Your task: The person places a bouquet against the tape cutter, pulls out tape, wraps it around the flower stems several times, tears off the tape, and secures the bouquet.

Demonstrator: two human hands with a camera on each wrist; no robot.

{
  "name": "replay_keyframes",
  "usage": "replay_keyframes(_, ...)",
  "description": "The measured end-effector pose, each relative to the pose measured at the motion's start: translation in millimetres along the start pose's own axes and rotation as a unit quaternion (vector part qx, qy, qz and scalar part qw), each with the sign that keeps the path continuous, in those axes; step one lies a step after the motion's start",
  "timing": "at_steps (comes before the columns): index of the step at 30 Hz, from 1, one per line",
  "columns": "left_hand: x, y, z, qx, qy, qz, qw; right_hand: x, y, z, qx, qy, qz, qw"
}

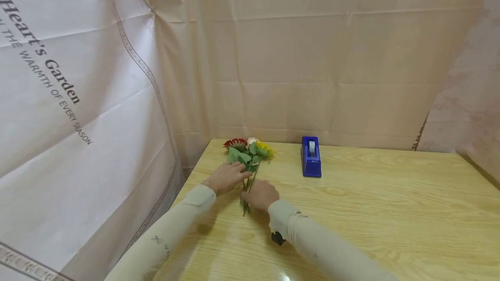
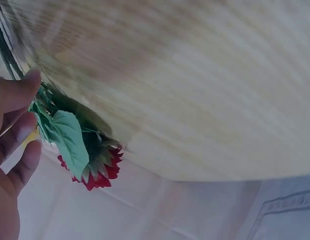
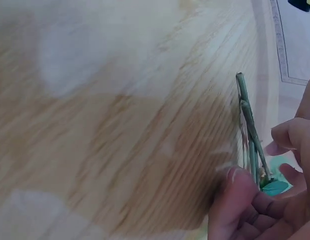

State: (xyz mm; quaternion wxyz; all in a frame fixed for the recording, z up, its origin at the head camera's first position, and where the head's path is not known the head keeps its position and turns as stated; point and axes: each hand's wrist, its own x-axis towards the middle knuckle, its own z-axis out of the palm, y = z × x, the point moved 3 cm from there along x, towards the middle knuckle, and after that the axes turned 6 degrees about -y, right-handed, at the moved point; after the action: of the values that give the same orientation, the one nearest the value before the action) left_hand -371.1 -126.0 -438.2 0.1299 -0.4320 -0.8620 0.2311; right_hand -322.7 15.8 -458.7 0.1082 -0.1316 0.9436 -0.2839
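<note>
A small bunch of flowers lies at the far left of the table: a red flower (image 1: 236, 143), a pale one (image 1: 251, 141) and a yellow sunflower (image 1: 265, 151), with green leaves (image 1: 235, 155). My left hand (image 1: 228, 178) holds the stems just below the leaves, its thumb and fingers around them in the left wrist view. Lower down, my right hand (image 1: 263, 195) pinches the same stems (image 3: 250, 125) between thumb and fingers. The cut ends (image 1: 245, 212) stick out below it toward me. Part of the stems is hidden behind the fingers.
A blue tape dispenser (image 1: 311, 169) with a roll of tape stands to the right of the flowers. The wood-grain table (image 1: 371, 211) reaches far to the right. Beige cloth (image 1: 289, 68) hangs behind it, and a printed white cloth (image 1: 97, 155) hangs on the left.
</note>
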Motion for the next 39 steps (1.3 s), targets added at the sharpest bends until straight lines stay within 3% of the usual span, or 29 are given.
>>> replay_keyframes(7, 16.2, 1.1, -2.4, 0.079, -0.065, 0.057, 0.9931, -20.6, 15.0, -12.8, -0.023, -0.013, 0.017, 0.9995)
replay_keyframes(16, 31.4, 0.0, -2.1, 0.117, -0.089, 0.106, 0.9835, -34.8, 29.9, -23.6, -0.046, -0.013, 0.009, 0.9988)
replay_keyframes(20, 37.4, 2.2, -1.2, 0.128, -0.087, 0.113, 0.9815, -37.1, 36.6, -25.4, -0.046, -0.007, 0.005, 0.9989)
replay_keyframes(28, 41.7, 2.2, 1.9, 0.12, -0.061, 0.11, 0.9848, -42.1, 42.1, -27.5, -0.041, -0.01, -0.001, 0.9991)
replay_keyframes(39, 47.5, 1.0, 3.1, 0.152, -0.076, 0.1, 0.9804, -53.1, 40.4, -31.6, -0.037, -0.027, -0.029, 0.9985)
